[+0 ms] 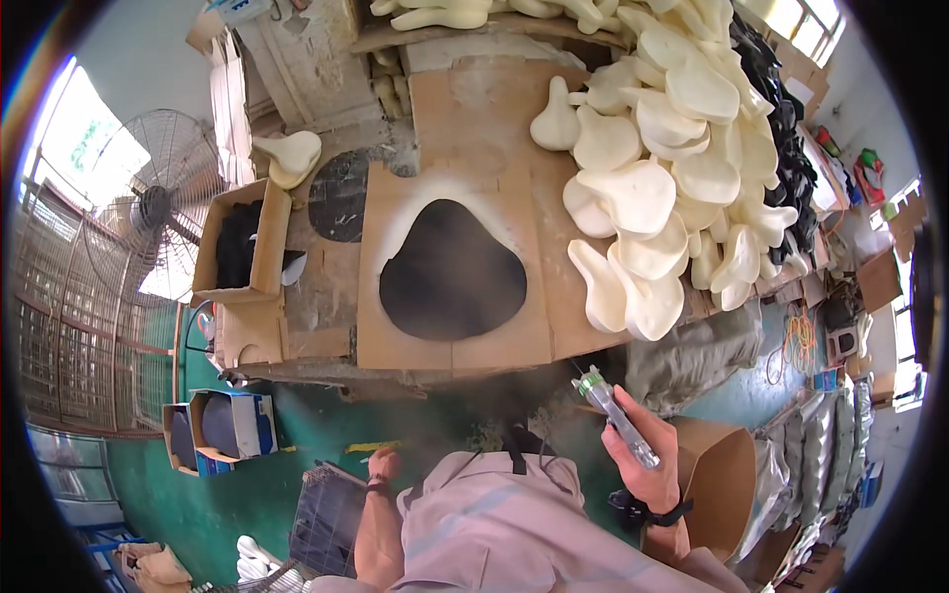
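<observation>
My right hand [645,450] is closed around a silver-grey spray gun [618,420] with a green head, held just off the front edge of the workbench. The gun's head points up and left toward the bench. My left hand [384,462] hangs low beside my body, its fingers loosely curled with nothing visible in them. In front of me, a black, rounded-triangular sheet [453,277] lies flat on a piece of cardboard [395,346]. Whitish residue rings it on the cardboard, and a faint haze hangs over its surface.
Cream foam bicycle saddle pads [633,198] are heaped on the right of the bench, beside black pieces [781,148]. One pad [290,156] lies at left, near a cardboard box [267,237] of black material. A large fan [153,203] stands left; an open carton [707,474] is beside my right arm.
</observation>
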Demonstrator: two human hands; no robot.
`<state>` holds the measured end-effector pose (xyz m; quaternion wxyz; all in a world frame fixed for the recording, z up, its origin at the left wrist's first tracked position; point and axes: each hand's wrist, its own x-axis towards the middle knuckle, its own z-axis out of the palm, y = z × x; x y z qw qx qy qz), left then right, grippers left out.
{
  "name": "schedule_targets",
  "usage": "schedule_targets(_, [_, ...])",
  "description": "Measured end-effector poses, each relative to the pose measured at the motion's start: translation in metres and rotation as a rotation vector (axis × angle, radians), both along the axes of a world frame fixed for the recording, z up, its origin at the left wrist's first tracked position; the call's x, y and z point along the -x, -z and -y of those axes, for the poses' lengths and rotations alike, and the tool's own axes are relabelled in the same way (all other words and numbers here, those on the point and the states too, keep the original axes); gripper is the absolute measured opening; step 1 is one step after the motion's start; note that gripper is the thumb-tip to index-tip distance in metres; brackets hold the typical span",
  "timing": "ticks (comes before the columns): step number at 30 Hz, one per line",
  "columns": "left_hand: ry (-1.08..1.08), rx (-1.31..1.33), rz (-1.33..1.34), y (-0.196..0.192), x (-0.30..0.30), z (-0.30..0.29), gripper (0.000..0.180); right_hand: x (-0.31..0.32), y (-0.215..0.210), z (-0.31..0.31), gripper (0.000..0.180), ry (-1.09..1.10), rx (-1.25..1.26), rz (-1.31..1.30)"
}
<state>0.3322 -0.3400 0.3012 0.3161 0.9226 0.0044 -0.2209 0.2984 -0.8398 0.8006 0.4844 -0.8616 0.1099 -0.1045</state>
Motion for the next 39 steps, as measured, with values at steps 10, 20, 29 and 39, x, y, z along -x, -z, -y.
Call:
schedule_targets(10, [0.396,-0.219,0.189,0.019,0.058,-0.011,0.033,-0.031,-0.019,-0.009,0.063,-0.398,0.019,-0.055])
schedule_targets(20, [-0.522,0.387,-0.528,0.013,0.112,-0.011,0.038,-0.016,-0.014,0.006,0.063,-0.346,0.057,-0.137])
schedule_targets(29, [-0.100,0.204,-0.214,0.025,0.046,0.003,0.033,0.009,-0.009,0.032,0.048,-0.047,-0.006,-0.218])
schedule_targets(39, [-0.239,0.183,-0.217,0.007,0.005,0.028,0.020,-0.010,0.003,0.031,0.048,0.088,-0.045,-0.103])
